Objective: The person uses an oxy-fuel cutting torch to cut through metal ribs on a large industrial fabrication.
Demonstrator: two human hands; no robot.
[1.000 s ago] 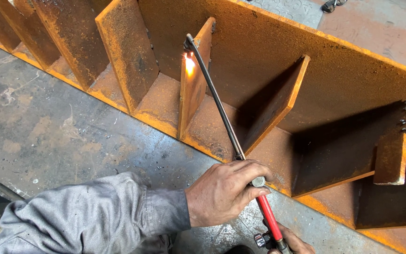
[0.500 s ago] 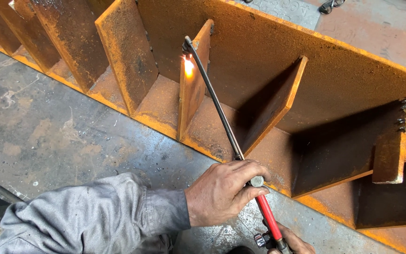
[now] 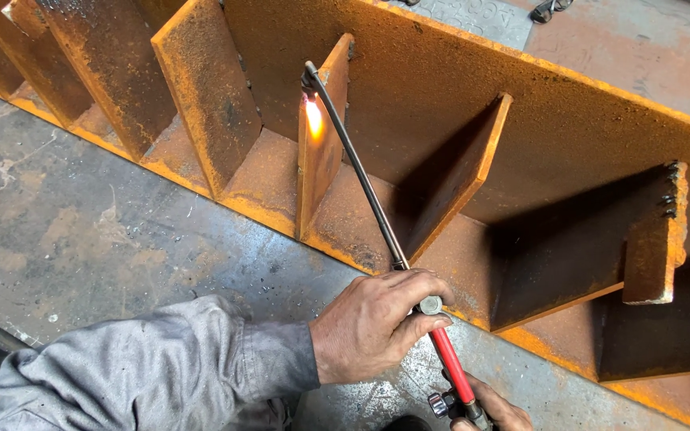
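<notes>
Where the scene begins at the far left, a row of rusty upright plates (image 3: 201,88) is seen standing on a long rusty steel beam (image 3: 569,120), which lies on the grey concrete floor (image 3: 81,231). At the near left, a grey sleeve (image 3: 145,367) is stretched along the floor toward the middle. The left hand (image 3: 373,323) is closed around the cutting torch (image 3: 361,179), its grip pressed together on the tube just where the dark pipe meets the red handle (image 3: 450,365). From there the thin pipe is slanted up and away to the far left, and its tip is held against the near edge of the middle plate (image 3: 321,152), where a small bright flame (image 3: 313,116) is lit. At the near right, the right hand (image 3: 493,407) is wrapped on the lower end of the red handle beside the valve knob (image 3: 438,404); only part of it is shown, so how tightly it is closed cannot be told. Further right, deep shadow is cast between the remaining plates.
</notes>
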